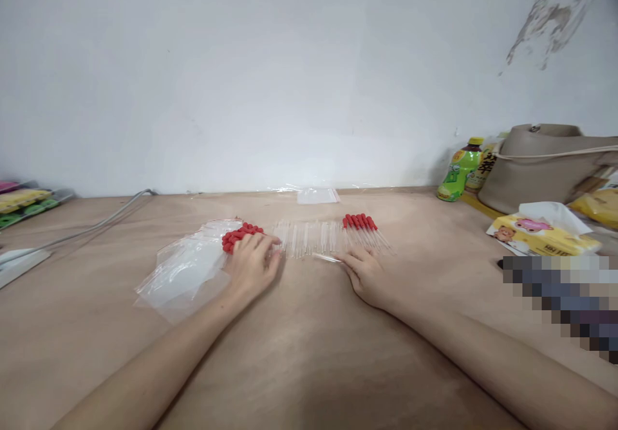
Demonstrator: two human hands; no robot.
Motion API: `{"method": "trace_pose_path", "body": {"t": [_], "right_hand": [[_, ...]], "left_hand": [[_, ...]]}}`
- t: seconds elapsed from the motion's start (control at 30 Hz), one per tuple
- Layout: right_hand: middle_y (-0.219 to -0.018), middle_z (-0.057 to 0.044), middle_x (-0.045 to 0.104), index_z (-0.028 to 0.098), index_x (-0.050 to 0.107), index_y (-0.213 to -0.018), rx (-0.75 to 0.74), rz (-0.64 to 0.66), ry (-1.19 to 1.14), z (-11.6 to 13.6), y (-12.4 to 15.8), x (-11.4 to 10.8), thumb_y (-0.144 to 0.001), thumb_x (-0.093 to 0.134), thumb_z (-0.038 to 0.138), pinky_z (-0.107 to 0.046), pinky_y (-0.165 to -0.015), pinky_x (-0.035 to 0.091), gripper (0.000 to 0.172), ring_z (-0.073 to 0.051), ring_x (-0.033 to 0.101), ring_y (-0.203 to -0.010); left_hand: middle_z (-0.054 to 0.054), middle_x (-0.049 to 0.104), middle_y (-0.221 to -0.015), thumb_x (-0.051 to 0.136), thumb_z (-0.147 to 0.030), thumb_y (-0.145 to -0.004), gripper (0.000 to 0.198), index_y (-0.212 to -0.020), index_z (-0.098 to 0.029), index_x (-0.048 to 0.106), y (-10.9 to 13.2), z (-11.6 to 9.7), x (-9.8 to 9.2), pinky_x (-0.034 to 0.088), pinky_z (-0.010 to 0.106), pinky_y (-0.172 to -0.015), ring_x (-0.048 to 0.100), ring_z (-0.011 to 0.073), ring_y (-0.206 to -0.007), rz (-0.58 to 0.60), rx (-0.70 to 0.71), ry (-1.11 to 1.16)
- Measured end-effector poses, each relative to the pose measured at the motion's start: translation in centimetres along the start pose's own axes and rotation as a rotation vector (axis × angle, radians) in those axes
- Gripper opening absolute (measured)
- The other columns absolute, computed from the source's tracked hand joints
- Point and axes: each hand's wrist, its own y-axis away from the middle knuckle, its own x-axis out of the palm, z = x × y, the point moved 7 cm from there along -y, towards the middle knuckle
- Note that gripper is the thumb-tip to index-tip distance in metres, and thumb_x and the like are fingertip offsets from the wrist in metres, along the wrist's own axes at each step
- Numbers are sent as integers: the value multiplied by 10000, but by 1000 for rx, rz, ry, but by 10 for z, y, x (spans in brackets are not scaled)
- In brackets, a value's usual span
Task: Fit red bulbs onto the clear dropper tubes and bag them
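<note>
Two groups of clear glass droppers with red rubber bulbs lie on the wooden table (pixel 309 353). My left hand (pixel 253 264) rests flat with spread fingers on the left group, whose red bulbs (pixel 239 235) poke out beside my fingers. A row of clear tubes (pixel 309 238) stretches between my hands. My right hand (pixel 367 274) lies on the table with fingers stretched toward a single clear tube (pixel 326 258); the right group of droppers (pixel 362 225) sits just beyond it. Neither hand grips anything.
A pile of clear plastic bags (pixel 186 269) lies left of my left hand. One small bag (pixel 317 195) sits by the wall. At right are a green bottle (pixel 458 171), a beige bag (pixel 545 159) and a tissue pack (pixel 545 235). A grey cable (pixel 96 224) runs at left.
</note>
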Motion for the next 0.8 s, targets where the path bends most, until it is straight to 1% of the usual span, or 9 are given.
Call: {"method": "trace_pose_path", "body": {"t": [0.07,0.13,0.23,0.3,0.33,0.43,0.57,0.67,0.8], "right_hand": [[-842,-45,582,199,576,-964,-8,2,-14,-1,-1,3,-859,359,120,-310,-787,276,253,-152,515,-813],[-853,-50,580,182,569,-933,-13,-1,-24,-2,-1,6,-861,357,124,-315,-802,263,232,-151,511,-828],[-871,-54,588,174,551,-911,-22,-4,-38,-2,-1,7,-865,349,134,-315,-791,258,211,-152,513,-823],[-867,-46,596,177,540,-905,-36,-2,-50,0,-1,6,-866,348,138,-319,-788,252,200,-148,517,-804],[-862,-40,598,180,536,-907,-41,2,-53,1,-1,6,-865,350,138,-321,-788,248,195,-146,520,-794],[-852,-28,602,187,530,-912,-45,20,-54,2,-1,4,-863,354,138,-325,-782,243,189,-145,527,-784],[-849,-27,600,186,536,-905,-42,23,-48,2,-2,3,-861,360,138,-321,-775,243,187,-142,529,-788],[-844,-30,600,182,542,-902,-44,25,-48,3,-2,4,-860,360,136,-323,-773,242,192,-141,524,-780],[-854,-46,605,177,548,-932,-50,19,-72,3,-2,4,-864,353,140,-329,-774,242,210,-148,525,-783]], "left_hand": [[45,600,-790,473,-285,-786,187,-769,-195,635,-15,21,-9,359,328,-746,509,207,-795,13,-52,-35],[54,611,-825,486,-333,-765,206,-775,-208,649,-34,49,-18,379,332,-731,524,229,-825,31,-169,-99],[85,627,-921,529,-403,-712,260,-811,-202,661,-58,94,-11,407,329,-684,547,269,-864,223,-362,-195],[84,641,-956,558,-424,-678,314,-873,-198,655,-64,123,3,423,309,-627,571,272,-843,408,-566,-184],[84,653,-932,575,-426,-663,343,-901,-190,650,-64,134,12,429,295,-605,585,263,-811,504,-656,-156],[92,677,-815,612,-428,-621,346,-825,-155,670,-68,146,30,430,271,-542,609,242,-695,591,-720,-125],[90,668,-677,637,-392,-586,255,-646,-147,666,-69,149,42,424,272,-519,610,248,-631,590,-739,-111],[73,645,-594,647,-340,-574,188,-570,-152,636,-69,149,43,420,268,-512,609,245,-617,530,-744,-76],[51,637,-592,626,-307,-606,153,-600,-156,610,-70,149,35,412,249,-493,597,208,-589,378,-730,0]]}}
